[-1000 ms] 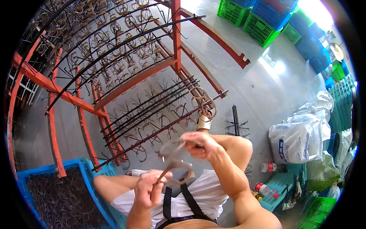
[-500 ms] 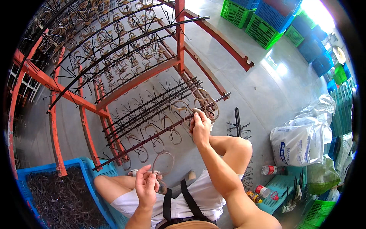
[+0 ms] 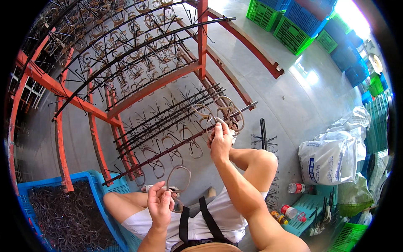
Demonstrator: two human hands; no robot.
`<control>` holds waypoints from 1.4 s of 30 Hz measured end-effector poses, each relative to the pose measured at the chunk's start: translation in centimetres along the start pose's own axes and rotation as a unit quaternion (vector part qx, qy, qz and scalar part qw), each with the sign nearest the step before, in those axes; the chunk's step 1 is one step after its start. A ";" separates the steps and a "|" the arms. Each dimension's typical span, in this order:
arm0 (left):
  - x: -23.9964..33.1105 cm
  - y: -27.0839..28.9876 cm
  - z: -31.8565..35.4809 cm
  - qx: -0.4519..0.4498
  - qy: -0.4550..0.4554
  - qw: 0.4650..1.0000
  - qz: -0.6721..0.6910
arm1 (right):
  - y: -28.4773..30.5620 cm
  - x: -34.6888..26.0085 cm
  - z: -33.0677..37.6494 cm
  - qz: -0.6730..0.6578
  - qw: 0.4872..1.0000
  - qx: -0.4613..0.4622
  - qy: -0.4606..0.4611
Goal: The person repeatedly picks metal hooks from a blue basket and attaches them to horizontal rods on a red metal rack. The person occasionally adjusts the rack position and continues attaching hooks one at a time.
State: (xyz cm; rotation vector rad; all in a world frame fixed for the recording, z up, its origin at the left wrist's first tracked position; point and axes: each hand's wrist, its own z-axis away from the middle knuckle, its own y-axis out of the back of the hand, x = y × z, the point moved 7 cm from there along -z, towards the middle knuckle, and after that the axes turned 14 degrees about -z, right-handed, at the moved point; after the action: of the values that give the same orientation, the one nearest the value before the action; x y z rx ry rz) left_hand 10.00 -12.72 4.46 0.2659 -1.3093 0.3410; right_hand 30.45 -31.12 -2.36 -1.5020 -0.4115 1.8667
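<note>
My left hand [image 3: 159, 206], low in the middle, pinches a brown eyeglass frame [image 3: 189, 181] by its bridge, between thumb and fingers. One rim stands above the fingers and the other hangs below them. Farther forward, my right hand [image 3: 220, 143] is closed on another eyeglass frame [image 3: 201, 110], at the right end of a dark hanging bar [image 3: 168, 150]. More frames [image 3: 231, 113] bunch up just beyond these fingers, so which rims belong to the held one is partly unclear. Several frames [image 3: 195, 149] dangle from hooks along the bar to the left.
A red metal rack [image 3: 157, 86] carries rows of hanging frames. At lower left, a blue crate [image 3: 98, 197] is piled with dark frames. To the right are hooked black rods [image 3: 262, 134], a white sack [image 3: 325, 161], bottles [image 3: 296, 187] and a teal basket [image 3: 308, 206]; green crates [image 3: 289, 35] stand behind.
The view has shifted slightly, so the rack and bar appear a little farther right. The frame in my left hand has tilted slightly. Both hands keep their grip.
</note>
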 end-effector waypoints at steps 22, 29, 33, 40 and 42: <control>-0.4 -0.5 0.1 -0.024 -0.003 1.000 0.002 | -0.3 -0.3 0.7 0.035 0.998 0.007 0.043; -0.9 -0.3 0.3 -0.012 0.024 0.999 0.021 | -0.3 0.5 1.1 0.135 0.982 -0.095 0.091; -1.0 -0.2 0.2 -0.001 0.030 0.999 0.033 | -0.3 0.0 0.9 0.254 0.943 -0.143 0.162; -0.9 0.3 -0.2 -0.006 0.026 0.998 0.051 | 0.0 -1.1 0.0 0.194 0.968 -0.093 0.128; -0.7 0.5 -0.3 -0.009 0.008 0.999 0.049 | -0.1 -1.4 -0.2 0.156 0.980 -0.088 0.082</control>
State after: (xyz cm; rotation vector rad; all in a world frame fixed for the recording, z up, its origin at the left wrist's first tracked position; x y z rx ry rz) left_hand 9.87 -12.19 3.73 0.1830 -1.3111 0.4134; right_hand 30.79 -32.03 -1.37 -1.9176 -0.2804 1.9621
